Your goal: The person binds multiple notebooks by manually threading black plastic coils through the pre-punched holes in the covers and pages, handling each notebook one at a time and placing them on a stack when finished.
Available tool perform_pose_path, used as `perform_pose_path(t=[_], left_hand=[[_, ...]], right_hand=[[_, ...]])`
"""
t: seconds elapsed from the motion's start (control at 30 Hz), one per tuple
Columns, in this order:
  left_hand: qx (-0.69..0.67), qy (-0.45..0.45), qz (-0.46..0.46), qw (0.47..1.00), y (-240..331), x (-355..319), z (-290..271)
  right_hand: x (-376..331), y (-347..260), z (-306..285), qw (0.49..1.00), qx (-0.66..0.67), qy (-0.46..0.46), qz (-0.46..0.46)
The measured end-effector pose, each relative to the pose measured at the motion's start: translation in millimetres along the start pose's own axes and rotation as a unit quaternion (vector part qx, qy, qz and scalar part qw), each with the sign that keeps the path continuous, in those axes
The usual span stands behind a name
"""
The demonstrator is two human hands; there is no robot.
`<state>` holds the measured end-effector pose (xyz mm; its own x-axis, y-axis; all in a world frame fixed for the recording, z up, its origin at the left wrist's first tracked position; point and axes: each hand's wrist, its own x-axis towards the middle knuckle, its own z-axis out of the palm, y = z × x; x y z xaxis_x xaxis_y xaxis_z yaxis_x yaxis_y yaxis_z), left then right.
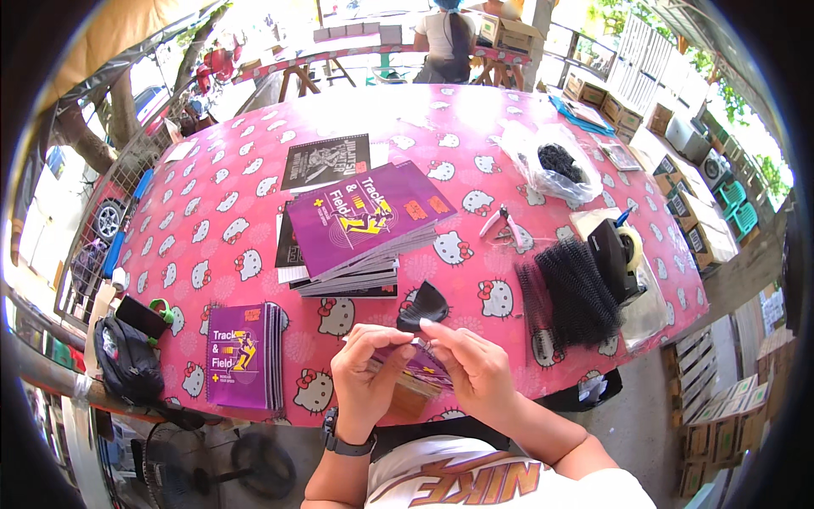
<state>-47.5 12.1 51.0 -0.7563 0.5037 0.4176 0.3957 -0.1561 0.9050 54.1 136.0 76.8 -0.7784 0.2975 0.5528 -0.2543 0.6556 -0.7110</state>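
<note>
Purple shows on the cover of the notebook [432,370] that lies between the two hands, tilted, near the front edge of the pink table [182,254]. The left hand [365,369], a dark watch [348,439] on its wrist, has its thumb and forefinger closed on the notebook's upper edge. The right hand [476,365] meets it there, fingers bent and tips drawn together; whether they pinch the notebook or a coil is too small to tell. Just beyond the fingertips lies a black bundle [422,307], fanned out on the cloth. To the left, a small stack [237,356] of purple notebooks lies square to the edge, with a black bag [127,360] near the corner. Farther in, a larger stack [365,216] sits askew, a black book [326,161] just behind it. Pink-handled pliers [502,227] lie to its right, then a heap of black coils [577,293] beside a tape dispenser [615,259]. A clear plastic bag [527,161] with more black coils inside rests behind the pliers. Beyond the table, a person [445,42] in a white top sits facing away.
</note>
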Motion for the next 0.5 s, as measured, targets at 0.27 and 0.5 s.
perform_pose_path(t=[0.27, 0.5], left_hand=[[0.057, -0.002, 0.074, 0.996, 0, 2, 6], [0.064, 0.015, 0.093, 0.994, 3, -3, 2]], right_hand=[[-3, 2, 1, 0.999, 0.023, 0.029, 0.019], [6, -2, 6, 0.998, 0.008, 0.052, -0.019]])
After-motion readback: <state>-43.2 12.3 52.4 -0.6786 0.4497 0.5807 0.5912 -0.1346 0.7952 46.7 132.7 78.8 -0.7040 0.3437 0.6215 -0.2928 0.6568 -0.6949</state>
